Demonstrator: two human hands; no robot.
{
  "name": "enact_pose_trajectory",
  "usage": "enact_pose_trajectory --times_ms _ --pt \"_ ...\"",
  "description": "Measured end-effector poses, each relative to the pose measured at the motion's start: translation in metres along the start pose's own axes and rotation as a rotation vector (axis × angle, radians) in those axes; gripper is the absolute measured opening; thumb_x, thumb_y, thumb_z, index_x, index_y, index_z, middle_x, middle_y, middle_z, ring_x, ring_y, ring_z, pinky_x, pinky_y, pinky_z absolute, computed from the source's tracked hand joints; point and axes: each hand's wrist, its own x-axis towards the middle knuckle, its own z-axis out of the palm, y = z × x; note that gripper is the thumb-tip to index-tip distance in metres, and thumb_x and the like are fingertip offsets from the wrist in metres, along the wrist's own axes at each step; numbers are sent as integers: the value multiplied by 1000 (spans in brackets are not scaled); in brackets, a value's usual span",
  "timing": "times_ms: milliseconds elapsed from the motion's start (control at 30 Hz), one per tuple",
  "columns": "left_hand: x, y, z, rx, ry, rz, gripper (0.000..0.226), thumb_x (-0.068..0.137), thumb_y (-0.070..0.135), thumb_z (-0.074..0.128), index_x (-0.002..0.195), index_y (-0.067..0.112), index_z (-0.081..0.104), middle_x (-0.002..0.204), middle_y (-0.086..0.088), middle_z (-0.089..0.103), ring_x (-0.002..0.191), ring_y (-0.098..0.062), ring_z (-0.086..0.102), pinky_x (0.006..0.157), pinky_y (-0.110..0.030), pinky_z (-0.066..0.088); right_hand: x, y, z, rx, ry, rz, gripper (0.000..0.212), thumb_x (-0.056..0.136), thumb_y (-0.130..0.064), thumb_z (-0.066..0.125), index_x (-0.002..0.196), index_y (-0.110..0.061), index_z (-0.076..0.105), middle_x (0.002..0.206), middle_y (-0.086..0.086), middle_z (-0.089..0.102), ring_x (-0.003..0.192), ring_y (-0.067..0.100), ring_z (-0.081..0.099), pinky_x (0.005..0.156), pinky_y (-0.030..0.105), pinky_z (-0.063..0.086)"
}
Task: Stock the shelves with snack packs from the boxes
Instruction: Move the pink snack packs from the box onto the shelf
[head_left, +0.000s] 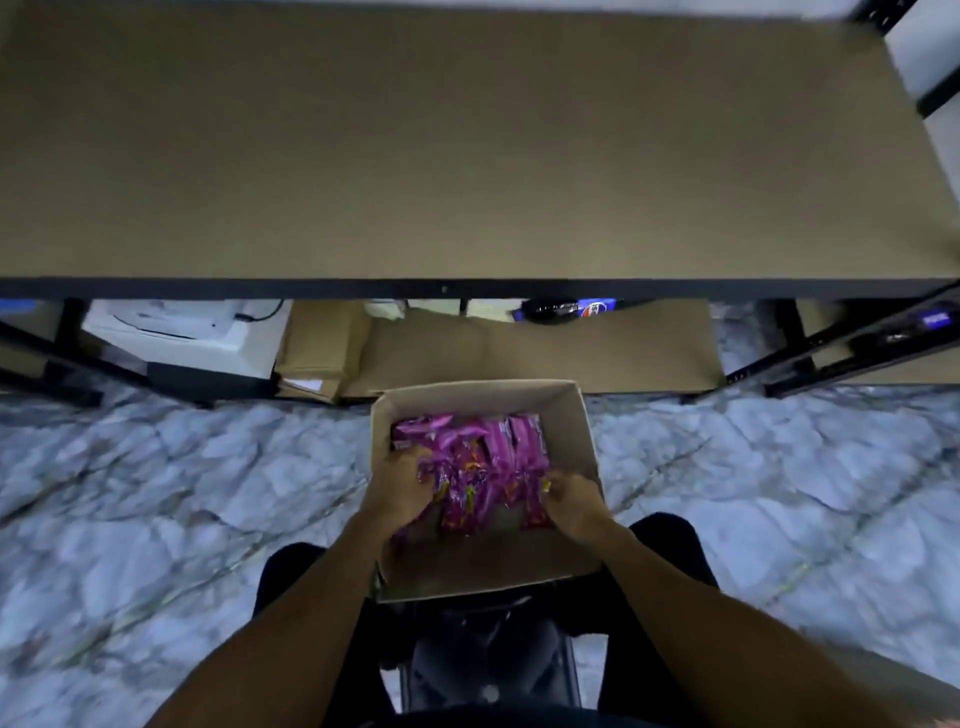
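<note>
Both hands, left hand (397, 486) and right hand (574, 501), apparently grasp purple snack packs (483, 467) inside an open cardboard box (576, 415) below the bare shelf (467, 156).

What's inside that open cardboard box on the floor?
The cardboard box holds purple snack packs. The left hand and right hand grip a bunch of them. Anything beneath the packs is hidden.

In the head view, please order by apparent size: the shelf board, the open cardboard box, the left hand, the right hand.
1. shelf board
2. cardboard box
3. left hand and right hand: they look alike, no ranking.
</note>
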Motion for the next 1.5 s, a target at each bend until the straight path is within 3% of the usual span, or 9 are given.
enact_pose_trajectory --times_ms 300,433,533,700,900,1133,1200,1367,1500 --pt "69 -107 158 -66 -246 -126 31 89 7 60 120 12 63 121 -10 65 113 -25 59 89 -22 41 110 77 140 267 -46 290 26 96 -13 54 113 2 68 117 21 66 114 34 59 86 29 43" --pt "106 -139 205 -95 -276 -147 36 90 7 59 125 14 59 124 -11 62 114 -25 59 94 -31 49 163 106 188 477 -36 370 29 94 -5 56 121 7 60 115 22 64 114 35 57 93 33 42" --pt "124 -151 236 -38 -304 -117 36 92 5 56 127 12 59 126 -12 61 117 -27 57 95 -30 47 187 137 218 702 -42 500 9 93 -2 58 94 -6 66 101 21 67 90 27 56 79 33 43" --pt "132 -173 269 73 -392 -75 39 91 5 56 126 20 59 121 -6 64 110 -21 59 95 -31 48 202 155 246 957 -112 735 24 98 -7 46 78 -8 58 74 9 58 63 19 53 52 28 42" --pt "149 -175 290 226 -412 65 44 93 6 54 132 25 55 119 -5 64 100 -19 62 86 -29 51 228 156 263 1249 -65 812 21 100 -15 48 80 -11 56 77 6 55 66 16 50 54 27 40" --pt "159 -176 313 384 -297 182 74 87 -5 54 149 27 30 143 -11 41 127 -28 47 100 -37 48 253 152 280 1395 -93 874 15 99 -14 49 86 -12 56 83 9 57 73 20 55 41 24 51" --pt "162 -183 318 473 -266 155 74 87 3 58 149 27 25 143 -15 36 129 -32 41 98 -41 49 256 148 288 1435 -135 864 12 98 -12 52 87 -10 55 85 11 58 78 24 57 46 30 55" --pt "164 -184 336 478 -212 54 52 99 39 45 147 25 30 145 -18 30 133 -37 32 107 -51 35 266 154 294 1516 -143 867 8 96 -9 56 88 -7 54 89 15 57 98 31 56 96 46 51" --pt "172 -174 343 572 -163 68 69 89 22 63 147 20 25 139 -19 33 131 -34 32 107 -44 37 278 165 311 1511 -84 815 5 93 -4 57 90 -8 59 83 8 60 73 20 56 73 32 50"
